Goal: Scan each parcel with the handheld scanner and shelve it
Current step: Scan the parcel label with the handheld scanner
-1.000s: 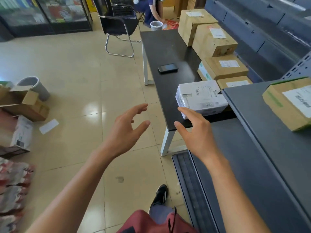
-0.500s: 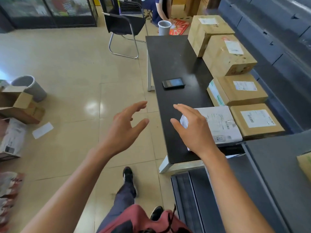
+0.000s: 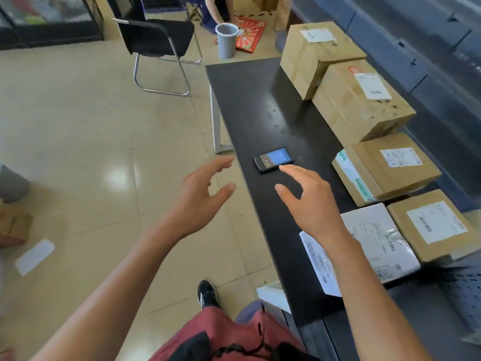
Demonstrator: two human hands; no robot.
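The handheld scanner [image 3: 274, 159], black with a lit blue screen, lies on the black table [image 3: 250, 105]. My right hand [image 3: 309, 201] hovers over the table with spread fingers, its fingertips just short of the scanner. My left hand [image 3: 200, 196] hangs open beside the table's left edge, holding nothing. A white parcel [image 3: 374, 246] lies under my right forearm at the table's near end. Along the right side sit several brown cardboard parcels [image 3: 364, 102] with white labels, among them a flat one [image 3: 390, 168] and another [image 3: 434, 225].
A black chair [image 3: 158, 37] stands on the tiled floor beyond the table, with a grey bin [image 3: 227, 40] and a person crouching behind it. Dark shelving [image 3: 426, 43] runs along the right. A paper slip [image 3: 35, 256] and cardboard [image 3: 13, 225] lie at left.
I have stepped forward along the table. My right hand moved off the white parcel toward the scanner. The left hand stayed open and came along.
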